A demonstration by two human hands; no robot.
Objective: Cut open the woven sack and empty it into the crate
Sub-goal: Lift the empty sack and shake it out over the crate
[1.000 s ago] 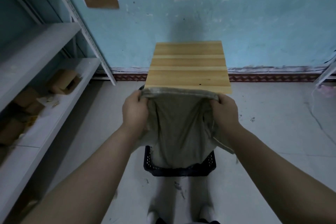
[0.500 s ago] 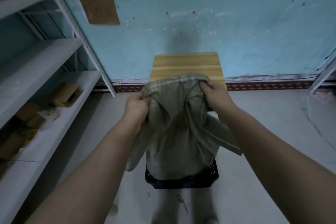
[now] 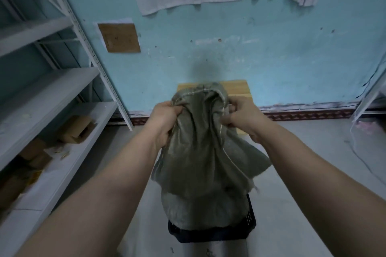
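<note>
The grey-green woven sack [image 3: 200,158] hangs bunched and upside down in front of me, its stitched end at the top. My left hand [image 3: 165,119] grips its upper left corner and my right hand [image 3: 242,117] grips the upper right edge. The sack's lower end droops into the black plastic crate [image 3: 249,220] on the floor and hides most of it. Whatever lies in the crate is hidden by the sack.
A small wooden table [image 3: 238,87] stands against the blue wall behind the sack. Grey metal shelving [image 3: 52,110] with cardboard boxes [image 3: 77,129] runs along the left. A second rack [image 3: 371,98] and a loose cable [image 3: 363,158] are at the right.
Both hands have lifted the sack higher and drawn closer together, so it now hangs bunched rather than spread. The view has tilted up, showing more wall.
</note>
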